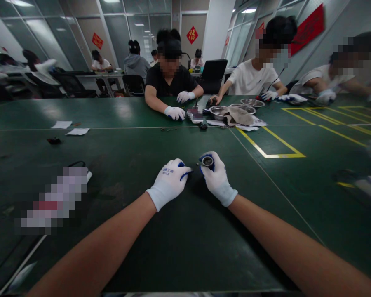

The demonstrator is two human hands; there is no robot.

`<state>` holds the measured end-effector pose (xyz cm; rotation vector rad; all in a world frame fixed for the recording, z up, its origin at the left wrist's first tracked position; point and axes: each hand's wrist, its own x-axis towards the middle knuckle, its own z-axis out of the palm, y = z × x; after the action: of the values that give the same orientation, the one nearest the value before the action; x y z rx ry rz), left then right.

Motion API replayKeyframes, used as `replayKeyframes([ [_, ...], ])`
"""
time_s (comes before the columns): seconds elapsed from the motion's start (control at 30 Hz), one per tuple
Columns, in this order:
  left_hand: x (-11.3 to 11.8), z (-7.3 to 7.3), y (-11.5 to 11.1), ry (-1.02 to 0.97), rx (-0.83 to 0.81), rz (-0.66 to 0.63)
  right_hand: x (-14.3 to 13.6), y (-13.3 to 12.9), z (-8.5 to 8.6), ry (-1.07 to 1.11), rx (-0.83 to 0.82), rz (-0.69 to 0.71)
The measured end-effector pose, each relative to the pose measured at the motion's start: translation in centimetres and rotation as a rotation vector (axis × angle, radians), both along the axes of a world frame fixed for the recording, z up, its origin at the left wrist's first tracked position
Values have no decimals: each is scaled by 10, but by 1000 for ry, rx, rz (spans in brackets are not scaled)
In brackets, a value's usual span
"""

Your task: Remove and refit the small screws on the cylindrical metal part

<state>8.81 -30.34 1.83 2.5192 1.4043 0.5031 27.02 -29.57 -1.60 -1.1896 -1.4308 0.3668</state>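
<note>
My right hand (217, 177), in a white glove with blue fingertips, is closed around a small round part with a metal rim (207, 161) and a dark inside, its round end facing up. To its left, my left hand (170, 180) wears a matching glove. Its fingers are drawn together, tips toward the right hand; what they pinch, if anything, I cannot make out. A tiny ring-like piece (197, 164) lies on the green table (160, 255) between the two hands, apart from both.
A blurred-out long object (55, 198) with a cable lies at left. Metal bowls (218, 112), a cloth (239, 116) and papers lie across the table by gloved co-workers. Yellow tape (284, 156) marks the right side. A small dark piece (53, 140) sits far left.
</note>
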Motion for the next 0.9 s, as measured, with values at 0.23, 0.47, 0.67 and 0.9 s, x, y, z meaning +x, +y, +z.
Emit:
replayKeyframes([
  [0.23, -3, -1, -1, -69, 18, -37, 0, -3, 4, 27, -27, 46],
  [0.47, 0, 8, -4, 75, -61, -8, 0, -4, 9, -4, -20, 116],
  [0.67, -1, 15, -6, 151, -119, -47, -2, -7, 14, -73, -3, 220],
  [0.9, -10, 20, -9, -295, -250, -22, 0, -9, 15, -92, -28, 291],
])
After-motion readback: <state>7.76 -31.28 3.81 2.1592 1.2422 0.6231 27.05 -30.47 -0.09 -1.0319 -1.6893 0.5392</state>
